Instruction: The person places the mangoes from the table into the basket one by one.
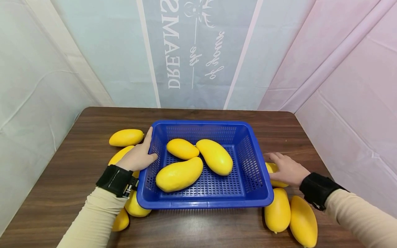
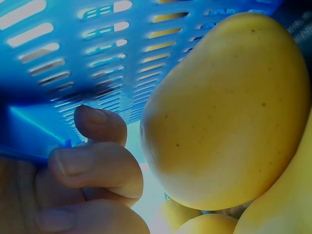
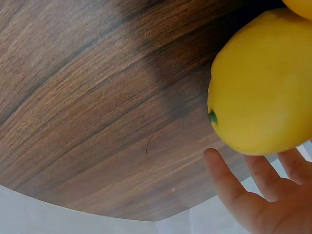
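A blue plastic basket [image 1: 204, 205] with slotted walls holds three yellow mangoes, among them a large mango [image 1: 180, 175] at the front left. My left hand [image 1: 138, 156] grips the basket's left rim, thumb over the edge and index finger stretched along it. In the left wrist view, its other fingers [image 2: 100, 168] curl below the rim beside a mango [image 2: 229, 112]. To the right of the basket, my right hand [image 1: 289, 168] reaches over a mango [image 1: 273, 175] with fingers spread. The right wrist view has these fingers [image 3: 229, 183] extended alongside that mango [image 3: 265, 87].
Two more mangoes lie front right, one at the basket's corner [image 1: 277, 210] and another farther right [image 1: 303, 221]. Several mangoes lie left of the basket, including one at the back [image 1: 125, 137]. The brown wooden table [image 1: 198, 229] meets pale fabric walls [image 1: 350, 89].
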Tool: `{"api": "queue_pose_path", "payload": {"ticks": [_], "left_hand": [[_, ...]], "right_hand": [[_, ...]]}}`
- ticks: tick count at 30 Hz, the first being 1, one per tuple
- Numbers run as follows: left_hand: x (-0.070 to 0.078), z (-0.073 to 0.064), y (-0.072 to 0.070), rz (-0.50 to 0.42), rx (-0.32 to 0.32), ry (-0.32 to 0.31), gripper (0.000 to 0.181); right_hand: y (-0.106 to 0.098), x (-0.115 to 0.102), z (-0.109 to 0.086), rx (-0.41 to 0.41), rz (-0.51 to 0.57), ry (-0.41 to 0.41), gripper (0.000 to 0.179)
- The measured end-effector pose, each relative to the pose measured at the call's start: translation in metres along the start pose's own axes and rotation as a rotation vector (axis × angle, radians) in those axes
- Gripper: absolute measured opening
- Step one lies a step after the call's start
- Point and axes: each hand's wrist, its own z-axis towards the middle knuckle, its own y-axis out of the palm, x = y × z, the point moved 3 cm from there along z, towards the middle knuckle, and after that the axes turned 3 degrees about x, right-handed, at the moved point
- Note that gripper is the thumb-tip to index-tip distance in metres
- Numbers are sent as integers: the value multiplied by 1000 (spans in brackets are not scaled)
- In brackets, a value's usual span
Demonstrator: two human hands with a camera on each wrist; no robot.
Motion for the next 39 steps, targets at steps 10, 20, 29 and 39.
{"api": "queue_pose_path", "payload": {"ticks": [10, 20, 29, 39], "left_hand": [[0, 0, 0, 0, -2, -2, 97], [1, -1, 0, 2, -4, 0, 96], [1, -1, 0, -1, -4, -3, 97], [1, -1, 0, 1, 1, -6, 97]], "right_hand": [[9, -2, 1, -42, 7, 30, 88], [19, 1, 4, -61, 9, 3, 87], [20, 3, 7, -51, 10, -32, 79], [12, -3, 5, -65, -13, 17, 85]]}}
